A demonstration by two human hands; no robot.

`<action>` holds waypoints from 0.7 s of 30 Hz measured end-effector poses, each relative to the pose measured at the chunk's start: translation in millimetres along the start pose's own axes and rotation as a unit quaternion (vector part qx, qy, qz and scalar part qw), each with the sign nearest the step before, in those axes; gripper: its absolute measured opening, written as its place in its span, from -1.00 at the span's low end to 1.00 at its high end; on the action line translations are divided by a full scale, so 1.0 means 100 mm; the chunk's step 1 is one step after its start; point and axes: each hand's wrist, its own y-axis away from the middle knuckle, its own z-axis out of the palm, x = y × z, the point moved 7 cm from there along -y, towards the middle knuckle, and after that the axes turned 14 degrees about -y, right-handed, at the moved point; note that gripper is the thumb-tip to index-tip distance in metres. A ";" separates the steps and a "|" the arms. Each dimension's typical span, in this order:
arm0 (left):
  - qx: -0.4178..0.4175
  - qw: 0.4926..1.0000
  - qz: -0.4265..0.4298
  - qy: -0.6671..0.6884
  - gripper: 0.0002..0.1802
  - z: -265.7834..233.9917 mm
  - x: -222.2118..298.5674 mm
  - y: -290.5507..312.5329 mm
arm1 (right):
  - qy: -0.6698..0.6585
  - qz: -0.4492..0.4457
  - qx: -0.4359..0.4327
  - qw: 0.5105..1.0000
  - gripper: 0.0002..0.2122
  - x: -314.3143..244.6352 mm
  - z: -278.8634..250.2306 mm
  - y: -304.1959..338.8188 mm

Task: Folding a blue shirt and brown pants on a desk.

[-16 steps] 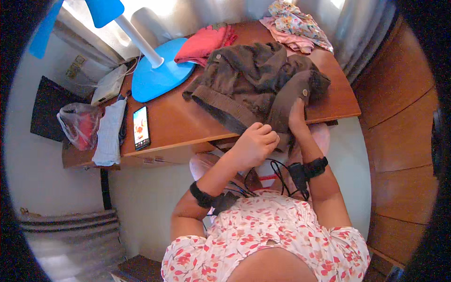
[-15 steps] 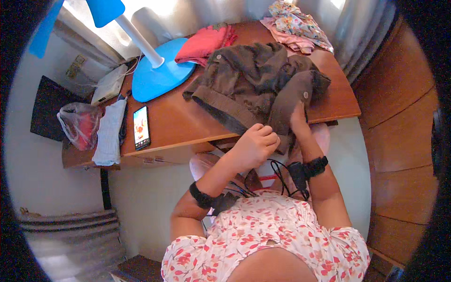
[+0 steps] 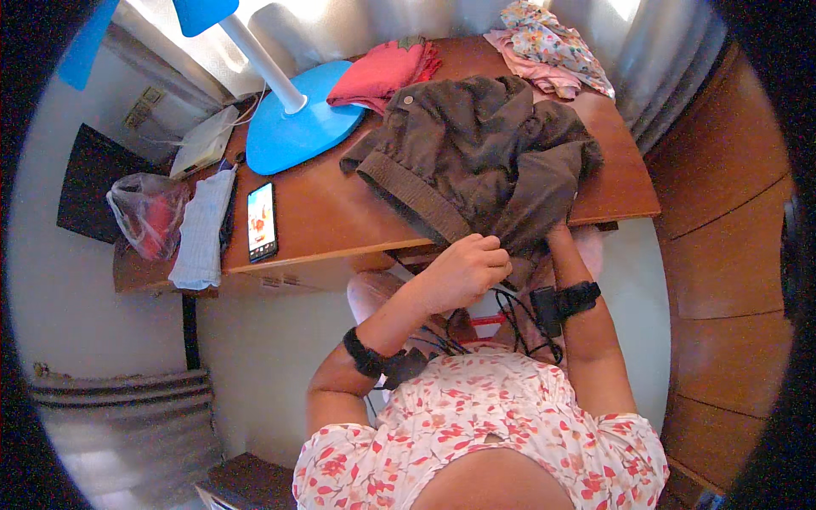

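Note:
A dark brown jacket [image 3: 476, 149] lies crumpled on the wooden desk [image 3: 331, 217], its ribbed hem toward me. My left hand [image 3: 463, 270] is closed on the jacket's near edge at the desk's front. My right hand [image 3: 561, 238] is mostly hidden under a hanging sleeve of the jacket and grips it from below. Both wrists wear black bands, with cables trailing from the right one.
A blue lamp base [image 3: 297, 127] with a white pole stands at the back left. A smartphone [image 3: 262, 221] and a folded pale cloth [image 3: 202, 229] lie at the left. A red garment [image 3: 382, 72] and floral clothes [image 3: 552, 42] sit at the back. A plastic bag [image 3: 144, 212] hangs at the desk's left end.
My left hand has shifted slightly along the jacket's near edge. The jacket and my right hand have barely moved.

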 end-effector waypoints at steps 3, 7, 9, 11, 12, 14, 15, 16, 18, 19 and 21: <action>-0.007 0.999 0.013 0.038 -0.69 0.03 0.00 0.01 | 0.023 -0.009 -0.016 1.000 -0.66 -0.05 0.05 0.04; -0.074 0.993 -0.013 0.094 -0.70 0.11 -0.05 0.04 | 0.064 -0.020 -0.045 0.997 -0.66 -0.14 0.12 0.15; -0.108 0.987 -0.029 0.115 -0.74 0.12 -0.13 0.07 | 0.086 -0.026 -0.063 0.994 -0.66 -0.19 0.16 0.22; -0.114 0.962 -0.085 0.232 -0.81 0.03 -0.30 0.06 | 0.106 -0.032 -0.083 0.990 -0.66 -0.20 0.21 0.28; -0.114 0.962 -0.083 0.233 -0.81 0.01 -0.39 0.05 | 0.116 -0.034 -0.091 0.989 -0.66 -0.22 0.22 0.29; 0.070 0.968 -0.160 0.178 -0.82 -0.26 -0.73 0.01 | 0.130 -0.039 -0.103 0.985 -0.66 -0.26 0.25 0.33; 0.095 0.959 -0.240 0.120 -0.83 -0.25 -0.91 0.05 | 0.137 -0.041 -0.108 0.984 -0.66 -0.27 0.24 0.35; 0.102 0.953 -0.280 0.055 -0.79 -0.22 -1.06 0.11 | 0.140 -0.042 -0.118 0.982 -0.65 -0.28 0.27 0.36; 0.108 0.941 -0.319 -0.009 -0.74 -0.11 -1.24 0.23 | 0.149 -0.045 -0.132 0.979 -0.65 -0.29 0.27 0.37; 0.049 0.927 -0.345 -0.141 -0.67 -0.02 -1.31 0.27 | 0.154 -0.045 -0.136 0.978 -0.65 -0.29 0.27 0.38; -0.011 0.893 -0.360 -0.268 -0.60 0.14 -1.40 0.37 | 0.164 -0.044 -0.146 0.975 -0.65 -0.31 0.24 0.40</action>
